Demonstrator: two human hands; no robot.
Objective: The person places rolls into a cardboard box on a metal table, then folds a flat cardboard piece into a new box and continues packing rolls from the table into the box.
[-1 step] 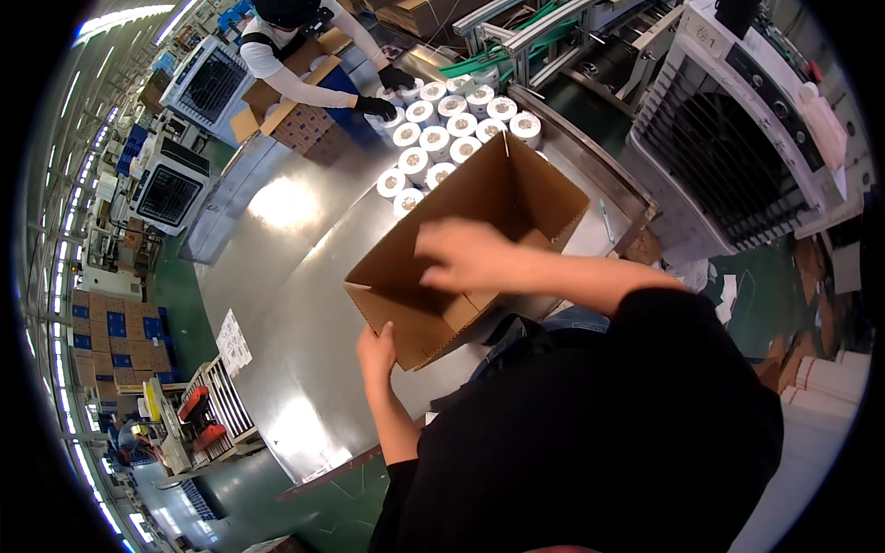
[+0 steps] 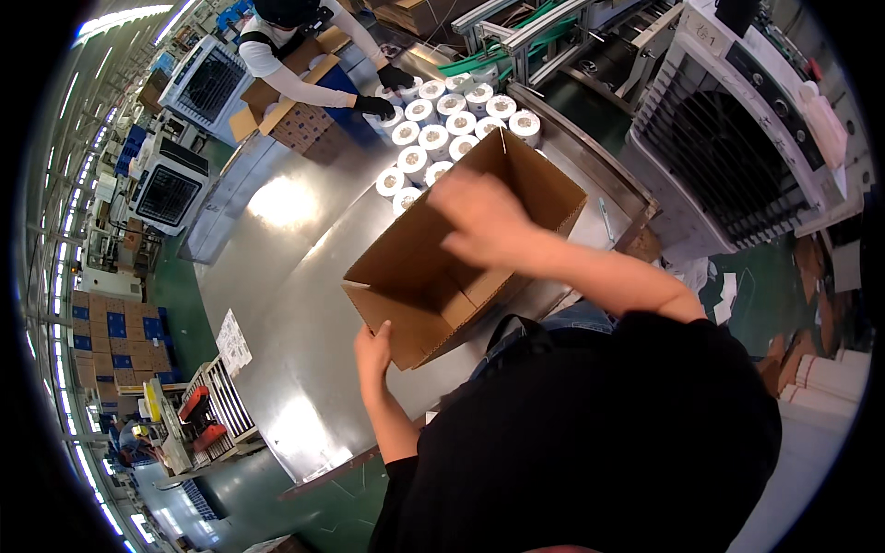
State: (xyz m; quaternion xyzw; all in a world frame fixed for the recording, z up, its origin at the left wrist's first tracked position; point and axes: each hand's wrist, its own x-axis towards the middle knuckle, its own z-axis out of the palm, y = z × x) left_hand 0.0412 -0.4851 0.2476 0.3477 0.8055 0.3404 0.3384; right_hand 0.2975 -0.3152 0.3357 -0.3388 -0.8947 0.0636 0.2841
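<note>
An open cardboard box (image 2: 398, 324) sits tilted in front of me at the near side of the metal table; the inside that shows holds nothing. My left hand (image 2: 371, 355) grips its near left corner, thumb over the edge and fingers hidden below. Above the box opening, my right hand (image 2: 489, 217) is blurred by motion, with fingers and thumb apart and nothing seen in it. Just beyond the box stand several white rolls (image 2: 412, 161) with ring-shaped ends, packed close together. My right fingertips are nearest to them.
Across the metal table (image 2: 304, 267), a co-worker's black-gloved hands (image 2: 376, 106) touch the far rolls, beside an open patterned carton (image 2: 309, 127). A pen-like stick (image 2: 606, 219) lies by the right rim. A large air cooler (image 2: 719, 138) stands at right.
My right hand has moved up and away from me, from over the box's inside toward its far edge and the rolls. My left hand keeps its grip on the box.
</note>
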